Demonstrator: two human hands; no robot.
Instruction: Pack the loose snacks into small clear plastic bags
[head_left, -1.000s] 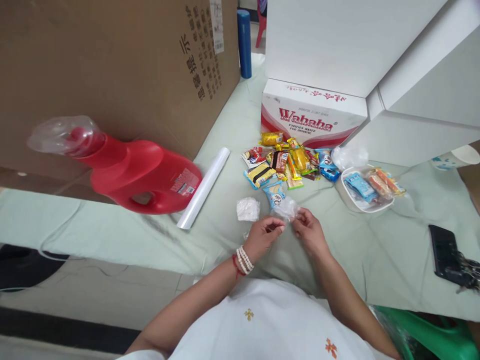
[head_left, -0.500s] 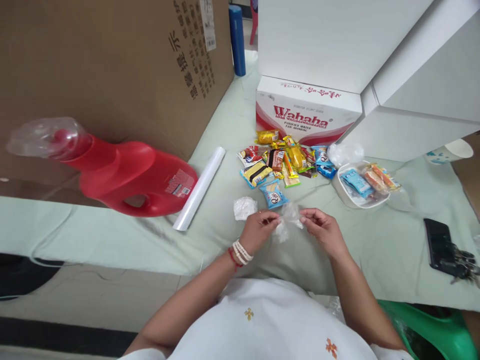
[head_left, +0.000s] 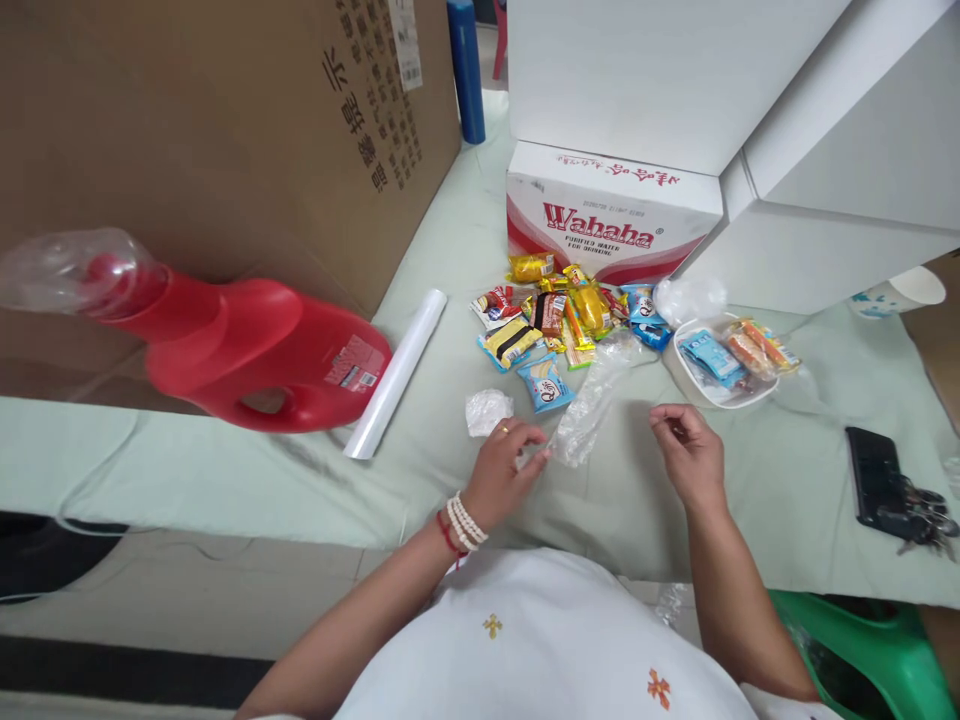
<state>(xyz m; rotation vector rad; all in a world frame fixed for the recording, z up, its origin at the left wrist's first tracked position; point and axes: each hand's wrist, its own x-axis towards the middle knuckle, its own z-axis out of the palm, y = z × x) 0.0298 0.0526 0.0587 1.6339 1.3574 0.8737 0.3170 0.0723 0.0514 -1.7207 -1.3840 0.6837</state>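
My left hand (head_left: pixel 504 468) pinches the near end of a clear plastic bag (head_left: pixel 589 405), which stretches away toward a pile of wrapped snacks (head_left: pixel 559 320) on the pale green cloth. My right hand (head_left: pixel 688 455) hovers to the right of the bag, apart from it, with its fingers curled in and nothing visible between them. A crumpled white plastic wad (head_left: pixel 487 411) lies just left of my left hand. A white bowl (head_left: pixel 691 386) holding a few more snacks sits beyond my right hand.
A red detergent bottle (head_left: pixel 262 350) lies on its side at the left, beside a white roll (head_left: pixel 397 375). A big cardboard box (head_left: pixel 225 130), a Wahaha carton (head_left: pixel 615 215) and white boxes stand behind. A phone (head_left: pixel 874 475) and keys (head_left: pixel 926 505) lie at the right.
My hands have moved apart. The right hand let go of the bag and drew to the right, while the bag unfolded and now hangs stretched from my left hand.
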